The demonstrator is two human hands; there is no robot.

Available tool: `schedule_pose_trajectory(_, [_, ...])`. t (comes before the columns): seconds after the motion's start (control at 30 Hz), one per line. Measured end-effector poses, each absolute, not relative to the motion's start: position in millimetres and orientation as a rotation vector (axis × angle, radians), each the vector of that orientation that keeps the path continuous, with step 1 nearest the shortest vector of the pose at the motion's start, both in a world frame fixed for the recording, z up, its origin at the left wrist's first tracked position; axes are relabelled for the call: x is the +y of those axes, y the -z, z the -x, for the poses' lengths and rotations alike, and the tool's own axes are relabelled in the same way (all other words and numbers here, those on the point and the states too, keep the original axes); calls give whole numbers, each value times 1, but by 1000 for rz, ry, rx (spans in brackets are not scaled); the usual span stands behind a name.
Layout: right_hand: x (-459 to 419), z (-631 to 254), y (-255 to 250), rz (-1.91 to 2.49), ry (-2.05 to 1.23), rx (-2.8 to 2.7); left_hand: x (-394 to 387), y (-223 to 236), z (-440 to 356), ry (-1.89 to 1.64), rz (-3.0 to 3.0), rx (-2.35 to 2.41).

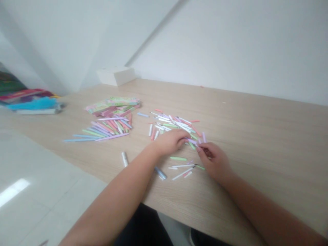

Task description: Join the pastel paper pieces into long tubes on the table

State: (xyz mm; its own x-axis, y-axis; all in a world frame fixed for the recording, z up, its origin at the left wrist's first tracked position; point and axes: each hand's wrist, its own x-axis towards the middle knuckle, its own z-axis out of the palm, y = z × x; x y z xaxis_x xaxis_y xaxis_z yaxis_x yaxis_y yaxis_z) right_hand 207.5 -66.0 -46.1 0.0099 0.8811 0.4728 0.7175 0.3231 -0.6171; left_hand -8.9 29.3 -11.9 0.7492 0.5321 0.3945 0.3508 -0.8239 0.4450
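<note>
Head view: left hand [175, 140] and right hand [214, 158] pinch a blurred lilac pen piece [192, 141], toward four o'clock from centre, ends indistinct; left hand partly hides the pen-part pile [179, 122] at its twelve.

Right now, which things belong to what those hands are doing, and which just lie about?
Seemingly in use:
purple piece between left hand and right hand
loose slim parts nearby
perhaps pastel sticks

Probably just lying about:
white box
blue bundle, far left
</note>
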Motion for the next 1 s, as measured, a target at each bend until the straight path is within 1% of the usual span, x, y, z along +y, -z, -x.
schedule_pose_trajectory(0.17, [-62,-209,47,1443,-222,-1728,33,15,13,-745,-2586,641])
schedule_pose_trajectory(0.43, [-59,-209,45,1459,-203,-1856,34,22,13,-638,-2647,591])
schedule_pose_trajectory(0.63, [-59,-211,41,1500,-175,-1843,34,25,12,-623,-2609,647])
schedule_pose_trajectory(1.0, [-61,-213,45,1514,-232,-1812,33,24,15,-632,-2585,717])
